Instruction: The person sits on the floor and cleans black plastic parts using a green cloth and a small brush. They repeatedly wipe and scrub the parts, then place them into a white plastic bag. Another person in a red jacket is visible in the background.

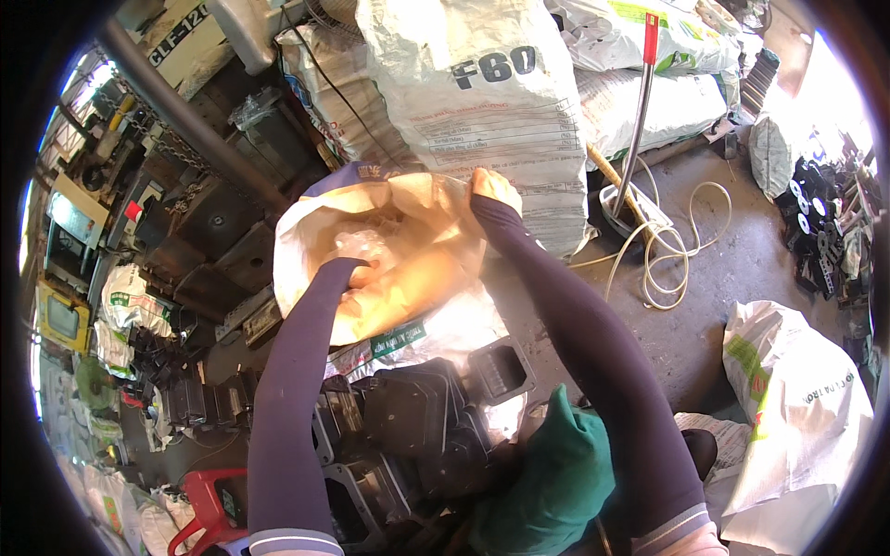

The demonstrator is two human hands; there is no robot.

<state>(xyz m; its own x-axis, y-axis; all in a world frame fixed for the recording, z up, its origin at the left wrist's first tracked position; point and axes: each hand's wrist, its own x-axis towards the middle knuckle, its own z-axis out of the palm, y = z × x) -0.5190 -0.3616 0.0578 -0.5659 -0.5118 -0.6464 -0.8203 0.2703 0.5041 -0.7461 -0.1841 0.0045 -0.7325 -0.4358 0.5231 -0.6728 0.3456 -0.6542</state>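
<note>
A large open sack with a pale outside and a brown, paper-like inside stands in front of me. My right hand is closed on the sack's right rim, fingers curled over its edge. My left hand reaches down inside the sack, next to a whitish, shiny heap that I cannot make out clearly. The fingers of that hand are mostly hidden by the sleeve and the glare. Dark sleeves cover both forearms.
Below the sack lie several black plastic parts and a green cloth. Big white sacks stand behind. To the right are a red-handled metal rod, a coiled pale hose and a white bag. A red chair is at lower left.
</note>
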